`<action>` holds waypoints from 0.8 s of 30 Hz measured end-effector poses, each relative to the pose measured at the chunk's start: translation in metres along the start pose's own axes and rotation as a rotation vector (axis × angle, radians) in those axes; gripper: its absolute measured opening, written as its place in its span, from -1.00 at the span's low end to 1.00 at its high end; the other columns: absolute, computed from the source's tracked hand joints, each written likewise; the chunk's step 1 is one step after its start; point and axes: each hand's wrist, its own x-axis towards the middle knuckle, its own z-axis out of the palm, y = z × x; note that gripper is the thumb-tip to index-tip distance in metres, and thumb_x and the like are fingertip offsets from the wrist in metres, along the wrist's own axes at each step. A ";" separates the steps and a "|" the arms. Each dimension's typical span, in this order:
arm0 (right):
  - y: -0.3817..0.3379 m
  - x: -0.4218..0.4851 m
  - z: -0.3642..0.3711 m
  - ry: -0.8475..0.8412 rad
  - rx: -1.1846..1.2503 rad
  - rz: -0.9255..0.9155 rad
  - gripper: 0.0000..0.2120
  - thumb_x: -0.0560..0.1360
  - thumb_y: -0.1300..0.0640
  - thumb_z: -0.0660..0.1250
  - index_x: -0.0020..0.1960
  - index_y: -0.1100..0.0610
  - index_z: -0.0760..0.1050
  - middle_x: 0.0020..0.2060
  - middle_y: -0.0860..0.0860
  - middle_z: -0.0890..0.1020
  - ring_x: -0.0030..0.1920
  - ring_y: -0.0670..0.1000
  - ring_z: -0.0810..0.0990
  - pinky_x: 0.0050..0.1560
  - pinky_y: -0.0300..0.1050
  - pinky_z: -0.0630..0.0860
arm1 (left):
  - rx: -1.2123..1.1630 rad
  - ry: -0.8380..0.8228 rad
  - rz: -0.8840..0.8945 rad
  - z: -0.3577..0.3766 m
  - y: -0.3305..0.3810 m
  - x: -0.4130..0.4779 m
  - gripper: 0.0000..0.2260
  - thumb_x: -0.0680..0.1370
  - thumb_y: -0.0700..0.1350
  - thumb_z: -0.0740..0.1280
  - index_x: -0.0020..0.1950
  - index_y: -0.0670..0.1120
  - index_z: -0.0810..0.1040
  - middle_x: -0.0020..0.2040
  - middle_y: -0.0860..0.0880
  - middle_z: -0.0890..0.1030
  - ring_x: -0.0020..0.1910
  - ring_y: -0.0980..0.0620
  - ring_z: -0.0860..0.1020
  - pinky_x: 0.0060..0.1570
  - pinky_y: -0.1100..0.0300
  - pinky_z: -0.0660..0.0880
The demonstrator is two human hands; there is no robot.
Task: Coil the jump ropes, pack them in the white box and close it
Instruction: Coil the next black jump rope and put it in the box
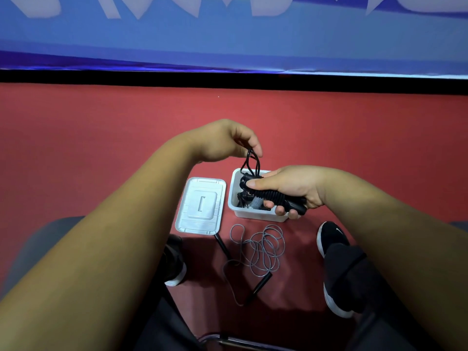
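My right hand [291, 188] grips the handles of a black jump rope [272, 195], its cord wound round them, just above the open white box [234, 198]. My left hand [228, 140] pinches the remaining loops of that black cord above the box's far edge. Inside the box lie other coiled ropes, dark and grey. The box's white lid [201, 205] lies flat on the floor to the left of the box. A grey jump rope [263, 247] with black handles lies in loose loops on the red floor in front of the box.
I sit on a chair with my feet in black shoes [331, 239] either side of the grey rope. One handle of the grey rope [222, 245] pokes out from under the lid. A blue banner and black strip run along the far wall.
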 end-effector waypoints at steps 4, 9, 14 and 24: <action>0.002 0.004 -0.003 0.038 0.003 0.004 -0.55 0.57 -0.28 0.42 0.27 0.02 0.55 -0.31 -0.01 0.52 -0.39 -0.03 0.44 -0.40 -0.23 0.33 | 0.038 0.019 -0.038 -0.005 0.003 -0.002 -0.64 0.55 -0.42 0.37 0.08 0.03 0.74 -0.03 0.03 0.75 -0.03 0.14 0.65 0.18 0.13 0.59; 0.003 0.009 -0.009 0.103 0.037 -0.001 -0.51 0.58 -0.21 0.46 0.39 0.02 0.51 -0.33 -0.02 0.51 -0.40 -0.03 0.45 -0.37 -0.22 0.34 | 0.081 0.009 -0.037 -0.004 0.010 -0.005 -0.67 0.55 -0.44 0.37 0.15 -0.08 0.71 0.00 0.02 0.76 -0.01 0.17 0.68 0.13 0.28 0.59; 0.004 0.014 -0.014 0.212 0.048 -0.027 -0.63 0.58 -0.11 0.49 0.30 -0.01 0.53 -0.30 -0.02 0.52 -0.41 -0.03 0.46 -0.34 -0.20 0.34 | 0.061 0.009 -0.072 -0.005 0.016 -0.007 -0.76 0.62 -0.29 0.29 0.09 -0.05 0.72 -0.04 0.00 0.77 0.05 0.08 0.71 0.16 0.33 0.54; 0.005 0.019 -0.023 0.308 0.088 -0.091 -0.71 0.56 -0.09 0.50 0.23 -0.04 0.57 -0.31 -0.03 0.55 -0.43 -0.04 0.46 -0.34 -0.20 0.37 | -0.420 -0.036 -0.336 0.006 0.017 -0.006 -0.61 0.75 -0.03 0.03 0.34 -0.27 0.48 -0.01 -0.29 0.73 -0.15 -0.22 0.67 -0.11 0.03 0.52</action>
